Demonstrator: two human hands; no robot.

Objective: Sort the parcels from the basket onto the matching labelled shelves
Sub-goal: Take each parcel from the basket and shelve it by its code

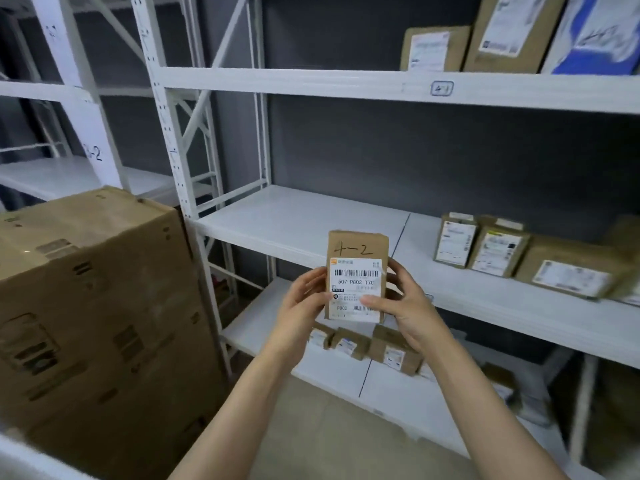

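A small brown parcel (356, 251) with "4-2" handwritten above a white shipping label is held upright in front of the white shelving. My left hand (304, 299) grips its left edge and my right hand (401, 303) grips its right side, thumb across the label. Behind it runs the middle shelf (294, 223), bare on its left half, with three brown parcels (485, 251) at its right. The shelf above carries a tag reading "4-1" (442, 88) on its front beam. The basket is not in view.
A large cardboard box (90, 306) stands close on the left. The top shelf holds brown boxes (433, 48) and a blue-and-white package (599, 32). Several small parcels (377, 348) lie on the bottom shelf. Another rack marked "2-2" (92, 154) stands at the far left.
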